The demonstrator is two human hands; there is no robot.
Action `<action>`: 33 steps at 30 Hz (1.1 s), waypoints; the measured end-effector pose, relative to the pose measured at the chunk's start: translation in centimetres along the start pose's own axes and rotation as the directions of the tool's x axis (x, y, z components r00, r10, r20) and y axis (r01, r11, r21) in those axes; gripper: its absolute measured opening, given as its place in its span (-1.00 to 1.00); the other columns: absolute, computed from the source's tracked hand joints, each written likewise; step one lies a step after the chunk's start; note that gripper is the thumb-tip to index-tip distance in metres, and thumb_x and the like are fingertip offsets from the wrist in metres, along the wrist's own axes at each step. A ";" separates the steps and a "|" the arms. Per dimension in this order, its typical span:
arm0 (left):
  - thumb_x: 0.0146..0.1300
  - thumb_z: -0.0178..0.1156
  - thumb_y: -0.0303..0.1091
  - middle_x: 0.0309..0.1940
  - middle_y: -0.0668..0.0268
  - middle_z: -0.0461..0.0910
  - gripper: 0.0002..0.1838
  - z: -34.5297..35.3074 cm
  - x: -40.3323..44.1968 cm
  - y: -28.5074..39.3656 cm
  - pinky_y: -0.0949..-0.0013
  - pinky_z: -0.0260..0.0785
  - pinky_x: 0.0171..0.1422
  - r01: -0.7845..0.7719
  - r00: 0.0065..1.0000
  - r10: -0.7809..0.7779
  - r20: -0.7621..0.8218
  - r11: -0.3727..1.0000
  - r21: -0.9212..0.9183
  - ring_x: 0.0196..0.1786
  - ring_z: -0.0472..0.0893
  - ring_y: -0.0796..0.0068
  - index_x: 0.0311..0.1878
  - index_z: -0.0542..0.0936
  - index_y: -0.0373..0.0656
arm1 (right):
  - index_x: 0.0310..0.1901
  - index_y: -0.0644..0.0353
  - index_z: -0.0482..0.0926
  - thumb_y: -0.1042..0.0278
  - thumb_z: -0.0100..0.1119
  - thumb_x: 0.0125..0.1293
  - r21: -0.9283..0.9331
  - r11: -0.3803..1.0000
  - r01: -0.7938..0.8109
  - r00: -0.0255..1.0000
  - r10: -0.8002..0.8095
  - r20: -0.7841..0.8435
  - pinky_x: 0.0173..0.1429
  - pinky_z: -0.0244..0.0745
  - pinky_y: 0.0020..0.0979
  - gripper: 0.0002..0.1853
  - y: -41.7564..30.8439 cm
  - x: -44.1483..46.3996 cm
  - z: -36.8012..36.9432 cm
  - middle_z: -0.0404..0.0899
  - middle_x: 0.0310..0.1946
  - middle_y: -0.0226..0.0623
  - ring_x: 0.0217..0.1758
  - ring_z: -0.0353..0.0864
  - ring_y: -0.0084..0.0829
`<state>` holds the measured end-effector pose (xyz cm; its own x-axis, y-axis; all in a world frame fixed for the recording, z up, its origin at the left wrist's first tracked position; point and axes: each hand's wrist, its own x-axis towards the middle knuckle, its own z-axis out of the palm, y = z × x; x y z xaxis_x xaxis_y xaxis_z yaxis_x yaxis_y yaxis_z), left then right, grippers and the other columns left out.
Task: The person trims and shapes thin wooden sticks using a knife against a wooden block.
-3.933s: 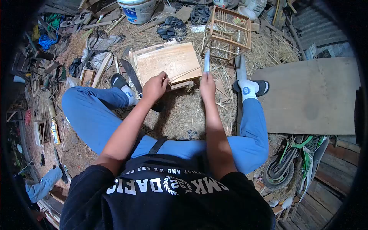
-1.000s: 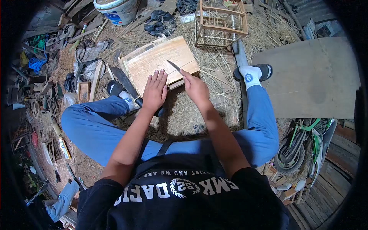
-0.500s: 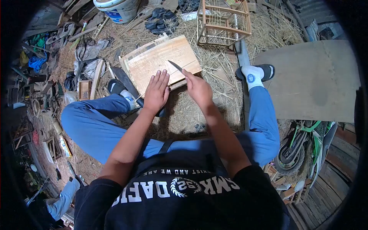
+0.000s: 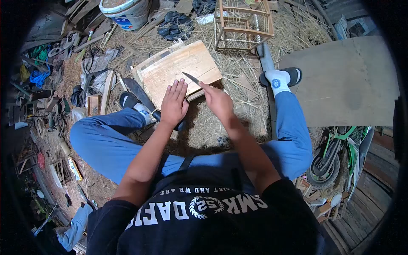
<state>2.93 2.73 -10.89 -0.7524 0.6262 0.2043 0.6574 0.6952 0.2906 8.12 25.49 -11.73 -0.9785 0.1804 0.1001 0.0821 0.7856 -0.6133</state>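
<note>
A pale wooden board (image 4: 180, 63) lies between my feet, resting on more wood beneath it. My left hand (image 4: 174, 104) is flat on its near edge, fingers stretched out and held together. In my right hand (image 4: 219, 100) is a knife (image 4: 191, 77), its dark curved blade pointing left over the board, just right of my left fingertips. My right fingers wrap round the handle, which is mostly hidden. I cannot tell whether the blade touches the wood.
A slatted wooden frame (image 4: 244, 25) stands beyond the board, and a white bucket (image 4: 125, 12) is at the upper left. A large flat panel (image 4: 340, 85) lies to the right, above a green motorbike (image 4: 331, 157). Straw and wood scraps cover the floor. Another person's leg (image 4: 75, 227) shows at lower left.
The knife has shifted slightly left and toward me, its tip now nearer my left fingertips. My left hand stays flat on the board. The whole view has shifted a little.
</note>
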 end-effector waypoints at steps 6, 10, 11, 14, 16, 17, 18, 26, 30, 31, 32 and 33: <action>0.24 0.16 -0.40 0.65 0.08 0.31 -0.22 -0.2 -0.1 -0.1 -0.11 0.12 0.74 0.003 1.000 -0.003 0.010 1.000 0.002 0.67 0.30 -0.04 0.60 0.37 -0.17 | 0.35 -0.36 0.66 0.17 0.18 0.57 0.025 0.988 -0.150 0.989 0.150 0.006 -0.15 0.66 0.02 -0.62 0.0 0.5 -0.9 0.78 -0.21 -0.04 -0.23 0.77 0.07; 0.22 0.16 -0.40 0.66 0.08 0.29 -0.19 0.0 0.1 -0.2 -0.10 0.09 0.75 0.003 1.000 -0.003 0.017 1.000 -0.017 0.68 0.28 -0.04 0.61 0.35 -0.18 | 0.38 -0.32 0.63 0.11 0.15 0.58 0.010 0.989 -0.146 0.989 0.146 0.039 -0.14 0.66 0.03 -0.61 0.6 0.6 -1.2 0.77 -0.24 -0.03 -0.23 0.76 0.09; 0.21 0.15 -0.40 0.67 0.08 0.28 -0.19 -0.2 -0.1 -0.3 -0.10 0.09 0.75 0.000 0.999 0.001 0.033 1.000 -0.015 0.68 0.27 -0.04 0.62 0.35 -0.18 | 0.39 -0.36 0.62 0.10 0.14 0.59 0.027 0.967 -0.252 0.968 0.252 -0.008 -0.14 0.66 0.04 -0.60 1.6 1.2 -1.6 0.77 -0.25 -0.03 -0.22 0.76 0.10; 0.22 0.15 -0.39 0.67 0.09 0.26 -0.19 -0.1 -0.2 -0.2 -0.10 0.08 0.76 -0.002 1.000 0.002 0.028 1.000 0.005 0.68 0.27 -0.03 0.62 0.35 -0.18 | 0.35 -0.31 0.64 0.09 0.11 0.61 0.034 0.983 -0.183 0.983 0.182 0.030 -0.14 0.64 0.06 -0.64 0.1 0.8 -2.2 0.76 -0.26 0.01 -0.24 0.76 0.11; 0.23 0.15 -0.38 0.67 0.09 0.27 -0.19 -0.1 -0.1 -0.1 -0.10 0.08 0.76 -0.003 1.000 0.003 0.028 1.000 0.002 0.68 0.27 -0.03 0.62 0.34 -0.18 | 0.30 -0.26 0.67 0.09 0.09 0.62 0.024 0.995 -0.099 0.993 0.098 0.069 -0.16 0.64 0.06 -0.67 -1.3 -0.7 -0.6 0.76 -0.27 0.00 -0.26 0.75 0.12; 0.23 0.15 -0.37 0.67 0.09 0.27 -0.20 -0.2 -0.1 -0.2 -0.10 0.07 0.76 0.003 1.000 -0.003 0.029 1.000 0.002 0.69 0.26 -0.02 0.62 0.34 -0.18 | 0.30 -0.26 0.67 0.09 0.09 0.62 0.026 0.995 -0.100 0.993 0.099 0.066 -0.16 0.64 0.06 -0.67 -0.9 -0.6 -0.6 0.76 -0.27 0.00 -0.26 0.75 0.12; 0.23 0.15 -0.37 0.67 0.09 0.27 -0.20 -0.3 0.1 -0.2 -0.10 0.07 0.76 -0.001 1.000 0.000 0.025 1.000 0.008 0.69 0.26 -0.02 0.62 0.34 -0.18 | 0.29 -0.27 0.68 0.09 0.10 0.61 0.029 0.982 -0.187 0.981 0.185 0.050 -0.17 0.64 0.06 -0.67 -0.1 0.2 -0.8 0.76 -0.27 -0.01 -0.27 0.75 0.13; 0.26 0.13 -0.38 0.70 0.14 0.23 -0.20 -0.1 -0.1 -0.3 -0.08 0.03 0.78 0.014 0.998 -0.015 0.062 1.000 0.009 0.70 0.24 0.02 0.63 0.33 -0.15 | 0.35 -0.38 0.65 0.08 0.07 0.63 -0.026 0.982 -0.189 0.976 0.191 0.102 -0.18 0.66 0.05 -0.64 -1.2 -0.4 0.0 0.79 -0.24 -0.06 -0.27 0.79 0.05; 0.26 0.13 -0.38 0.70 0.14 0.22 -0.20 -0.2 -0.1 -0.1 -0.10 0.04 0.78 0.015 0.998 -0.016 0.057 1.000 0.019 0.70 0.24 0.01 0.64 0.32 -0.14 | 0.35 -0.40 0.65 0.08 0.06 0.62 -0.031 0.962 -0.270 0.962 0.271 0.020 -0.13 0.67 0.06 -0.64 0.5 1.5 -0.8 0.79 -0.20 -0.03 -0.22 0.79 0.05; 0.26 0.13 -0.38 0.70 0.14 0.22 -0.20 -0.3 -0.3 0.1 -0.10 0.04 0.78 0.008 0.998 -0.009 0.062 1.000 0.015 0.70 0.24 0.01 0.64 0.32 -0.14 | 0.35 -0.39 0.65 0.08 0.07 0.62 -0.018 0.978 -0.209 0.978 0.209 0.012 -0.13 0.67 0.06 -0.64 0.5 1.2 -0.5 0.79 -0.20 -0.03 -0.21 0.79 0.06; 0.26 0.13 -0.38 0.70 0.13 0.23 -0.20 -0.4 -0.2 0.2 -0.11 0.04 0.78 0.014 0.998 -0.014 0.064 1.000 0.008 0.70 0.25 0.00 0.64 0.32 -0.15 | 0.36 -0.36 0.64 0.10 0.06 0.62 -0.059 0.996 -0.071 0.996 0.074 0.040 -0.14 0.67 0.06 -0.63 -0.3 0.2 0.4 0.79 -0.24 -0.03 -0.23 0.79 0.05; 0.25 0.13 -0.38 0.70 0.12 0.23 -0.19 -0.6 -0.1 0.2 -0.11 0.04 0.77 0.020 0.998 -0.020 0.063 1.000 0.006 0.69 0.25 -0.01 0.64 0.32 -0.15 | 0.36 -0.36 0.64 0.10 0.06 0.62 -0.059 0.996 -0.072 0.997 0.074 0.033 -0.14 0.67 0.06 -0.63 0.0 -0.2 0.6 0.79 -0.24 -0.03 -0.23 0.79 0.05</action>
<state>3.08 2.62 -10.34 -0.7617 0.6329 0.1388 0.6424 0.7097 0.2892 8.20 25.10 -12.22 -0.9753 0.2188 0.0288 0.1636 0.8040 -0.5717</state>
